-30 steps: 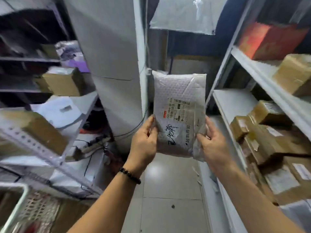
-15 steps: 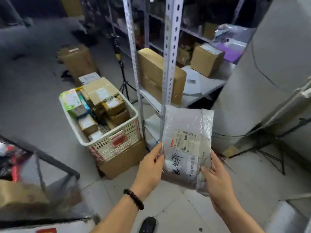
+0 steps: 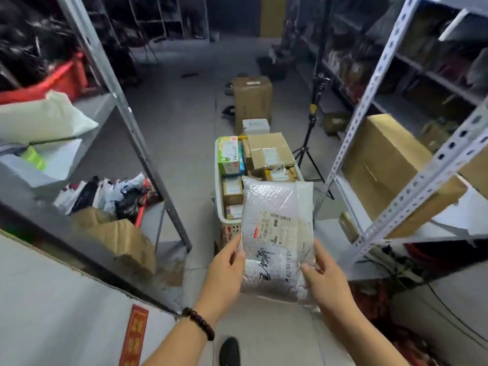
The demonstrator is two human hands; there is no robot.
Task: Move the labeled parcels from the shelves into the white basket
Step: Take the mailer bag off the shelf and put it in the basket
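Left hand (image 3: 227, 270) and right hand (image 3: 323, 282) grip a labeled bubble-wrap parcel (image 3: 277, 233) by its lower edges, before the white plastic basket (image 3: 218, 186).

Your one view rides on your head, looking forward and down an aisle between the left rack (image 3: 126, 112) and the right rack (image 3: 412, 180). Your left hand (image 3: 227, 270), right hand (image 3: 326, 285) and the parcel (image 3: 274, 233) sit close, with the white basket (image 3: 218, 180) just beyond.

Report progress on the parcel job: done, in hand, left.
Done: the basket already holds several boxes. In hand: the left hand and right hand grip a bubble-wrapped parcel in front of the basket, not yet in it. Left: drop it in, then likely fetch more; a large box sits on the right shelf, its label not visible.
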